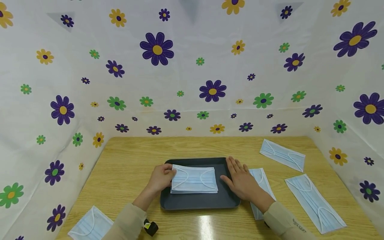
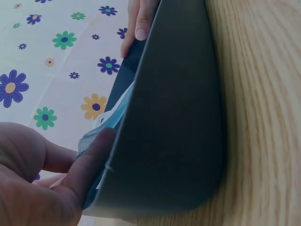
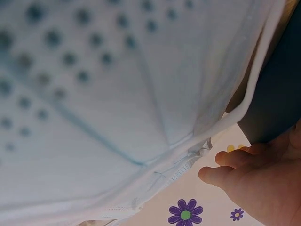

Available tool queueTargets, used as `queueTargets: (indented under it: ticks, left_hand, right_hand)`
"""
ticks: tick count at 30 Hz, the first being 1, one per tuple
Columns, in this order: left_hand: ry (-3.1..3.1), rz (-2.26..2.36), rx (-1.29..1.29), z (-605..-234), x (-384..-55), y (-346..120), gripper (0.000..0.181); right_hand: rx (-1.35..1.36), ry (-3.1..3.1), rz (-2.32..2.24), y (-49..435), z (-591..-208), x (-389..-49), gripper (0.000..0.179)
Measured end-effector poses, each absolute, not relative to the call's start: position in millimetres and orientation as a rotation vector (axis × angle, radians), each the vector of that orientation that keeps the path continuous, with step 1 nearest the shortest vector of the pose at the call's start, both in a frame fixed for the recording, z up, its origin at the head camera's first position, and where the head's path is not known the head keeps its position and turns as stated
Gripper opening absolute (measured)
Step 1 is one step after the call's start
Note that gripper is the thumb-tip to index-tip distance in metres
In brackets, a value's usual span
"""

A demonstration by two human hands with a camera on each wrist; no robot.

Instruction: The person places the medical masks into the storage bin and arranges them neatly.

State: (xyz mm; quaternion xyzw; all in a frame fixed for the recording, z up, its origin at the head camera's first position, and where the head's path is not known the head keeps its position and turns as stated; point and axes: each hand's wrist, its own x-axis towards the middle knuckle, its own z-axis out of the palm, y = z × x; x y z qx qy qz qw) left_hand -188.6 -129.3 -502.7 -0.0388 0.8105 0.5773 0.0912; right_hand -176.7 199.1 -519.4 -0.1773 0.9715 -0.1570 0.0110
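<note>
A dark grey tray [image 1: 201,202] lies on the wooden table. In it is a light blue face mask [image 1: 194,180] with white ear loops, and another mask edge shows just beneath it. My left hand [image 1: 161,178] pinches the mask's left end between thumb and fingers at the tray's left rim; the left wrist view shows that hand [image 2: 51,174] beside the tray wall [image 2: 174,117]. With fingers extended, my right hand [image 1: 242,181] rests against the tray's right rim. In the right wrist view a mask [image 3: 117,108] fills much of the picture, left of the hand [image 3: 263,179].
Loose masks lie around the tray: one [image 1: 260,180] partly under the right forearm, one [image 1: 315,203] at the right, one [image 1: 282,154] at the back right, and one [image 1: 91,225] at the front left. A white flowered cloth [image 1: 186,73] encloses the table [image 1: 135,150].
</note>
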Motion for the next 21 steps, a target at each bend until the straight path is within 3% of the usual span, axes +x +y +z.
queueTargets:
  ticks: [21]
  left_hand:
    - [2.279,1.810,-0.140,-500.7,-193.6,-132.7,0.034]
  right_hand:
    - [-0.555,3.034,-0.515,199.5,-521.5,-177.4,0.080]
